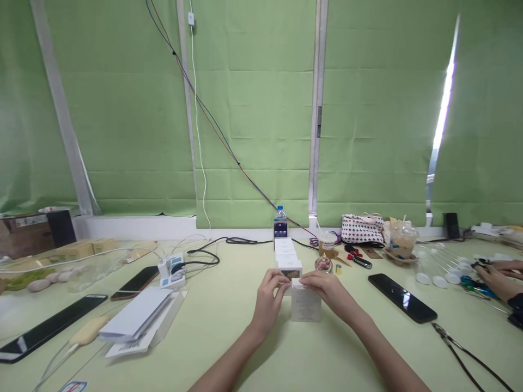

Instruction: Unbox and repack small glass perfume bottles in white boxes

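Note:
A small white box (306,306) stands upright on the table in front of me, with faint print on its near face. My right hand (333,294) grips its top edge from the right, fingers closed over it. At the box's upper left corner, my left hand (268,301) has its thumb and fingers pinched together, seemingly on the box edge. Just behind my fingers runs a row of white boxes (286,250); the nearest has a dark picture on its end. Part of that row is hidden by my hands.
Left are a power strip (174,272), white papers (137,316) and a black tablet (51,326). Right lie a phone (402,298) and pliers (453,340). A bottle (280,223) and drink cup (327,245) stand behind. A co-worker's hands (496,277) are far right.

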Motion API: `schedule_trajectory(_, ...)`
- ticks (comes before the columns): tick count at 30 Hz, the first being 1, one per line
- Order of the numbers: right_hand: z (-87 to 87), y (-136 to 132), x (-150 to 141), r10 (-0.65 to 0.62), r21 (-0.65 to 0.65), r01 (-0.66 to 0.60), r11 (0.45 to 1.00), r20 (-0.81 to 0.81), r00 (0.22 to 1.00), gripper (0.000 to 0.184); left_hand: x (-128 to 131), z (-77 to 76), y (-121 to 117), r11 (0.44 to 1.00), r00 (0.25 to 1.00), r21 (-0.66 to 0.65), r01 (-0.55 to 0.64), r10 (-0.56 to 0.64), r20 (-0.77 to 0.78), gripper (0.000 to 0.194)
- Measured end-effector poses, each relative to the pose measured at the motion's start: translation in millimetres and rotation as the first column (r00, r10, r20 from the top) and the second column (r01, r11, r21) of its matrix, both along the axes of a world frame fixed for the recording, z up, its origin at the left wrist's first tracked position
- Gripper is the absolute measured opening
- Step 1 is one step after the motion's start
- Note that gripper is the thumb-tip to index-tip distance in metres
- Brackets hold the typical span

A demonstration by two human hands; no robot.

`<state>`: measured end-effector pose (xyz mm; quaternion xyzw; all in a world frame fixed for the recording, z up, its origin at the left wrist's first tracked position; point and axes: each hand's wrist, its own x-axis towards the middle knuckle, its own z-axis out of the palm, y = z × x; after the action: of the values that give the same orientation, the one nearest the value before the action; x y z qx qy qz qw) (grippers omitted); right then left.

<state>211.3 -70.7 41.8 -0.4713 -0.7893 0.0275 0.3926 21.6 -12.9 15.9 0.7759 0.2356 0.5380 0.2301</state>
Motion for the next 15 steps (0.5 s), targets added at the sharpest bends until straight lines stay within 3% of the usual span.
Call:
schedule_trajectory(4, 1.3, -1, 2, 0.015, -0.016, -0.015, 1.0, 0.001, 1.0, 0.031, 4, 2.9, -2, 0.978, 0.994, -0.183, 0.095, -0.082, 0.078, 0.012)
schedule_trajectory(9, -1.6, 0, 5, 0.028, -0.024, -0.029, 0.999, -0.019, 0.999, 0.034, 9, 4.1, 0, 0.887, 0.979, -0.421, 0.189, -0.135, 0.153, 0.014)
schedule_trajectory(15, -4.0, 3, 7, 0.037, -0.037, -0.038, 0.999, -0.012, 0.999, 0.035, 11, 8.6, 2, 0.85, 0.976, -0.484, 0.209, -0.149, 0.161, 0.019)
